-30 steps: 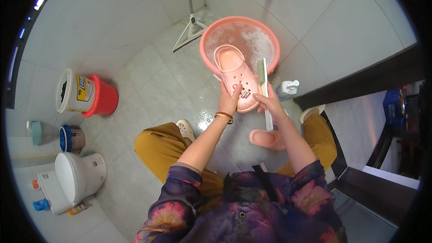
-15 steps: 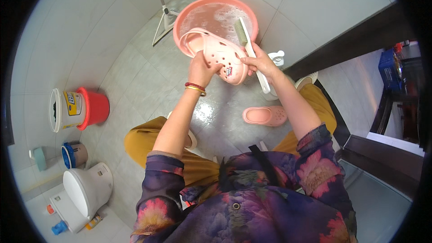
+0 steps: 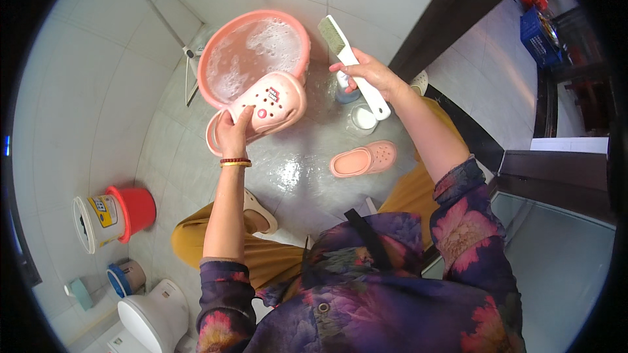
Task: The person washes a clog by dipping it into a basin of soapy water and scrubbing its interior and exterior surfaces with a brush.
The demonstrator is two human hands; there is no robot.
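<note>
My left hand (image 3: 233,132) grips a pink clog (image 3: 278,108) by its heel end, the thumb on top. The clog is tilted, its perforated upper facing me and its toe pointing to the upper right, just over the near rim of a pink basin (image 3: 204,65) of sudsy water. My right hand (image 3: 373,77) is closed around the white handle of a scrub brush (image 3: 356,68), bristle end up and apart from the clog. The second pink clog (image 3: 364,159) lies on the wet floor between my feet.
Below my right hand stand a cup of white stuff (image 3: 363,119) and a bluish bottle (image 3: 347,91). A stand with a pole (image 3: 190,53) leans behind the basin. At left are a red bucket (image 3: 136,212), a white bucket (image 3: 95,224), a small bin (image 3: 127,279) and a toilet (image 3: 154,317).
My left hand has turned the clog so its toe points up and right. The right hand with the brush has come away from the clog. The view has shifted.
</note>
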